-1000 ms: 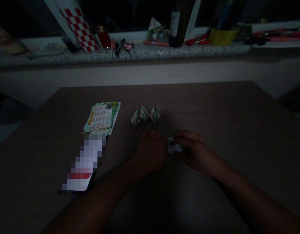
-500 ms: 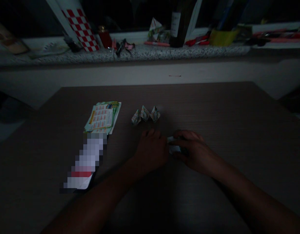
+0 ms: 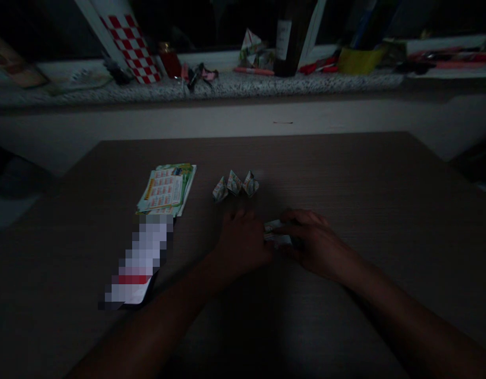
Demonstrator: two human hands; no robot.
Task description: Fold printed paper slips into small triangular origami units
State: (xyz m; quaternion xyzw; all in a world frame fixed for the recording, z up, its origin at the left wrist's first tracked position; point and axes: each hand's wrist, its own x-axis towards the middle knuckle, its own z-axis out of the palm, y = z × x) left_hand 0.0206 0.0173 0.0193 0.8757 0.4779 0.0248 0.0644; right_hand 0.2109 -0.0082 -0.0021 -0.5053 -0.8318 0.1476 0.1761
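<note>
A small piece of printed paper [image 3: 279, 240] lies on the table between my hands, its ends covered by my fingers. My left hand [image 3: 245, 239] is closed over its left end, with the fingertips mostly hidden. On its right end, my right hand [image 3: 309, 237] presses with bent fingers and the thumb at the near edge. Beyond my left hand stand three small folded paper pieces [image 3: 234, 183] in a row, pointed at the top. To the left rests a stack of printed calendar sheets [image 3: 164, 189].
A phone [image 3: 136, 295] with a blurred-out screen lies below the stack on the wooden table [image 3: 345, 173]. Behind the table, a granite sill [image 3: 227, 87] carries a red-and-white checked cylinder [image 3: 134, 50], a dark bottle [image 3: 284, 47], a yellow holder [image 3: 360, 60] and small items.
My left hand has shifted slightly left, so more of the paper shows between my hands. My right hand stays nearly in place.
</note>
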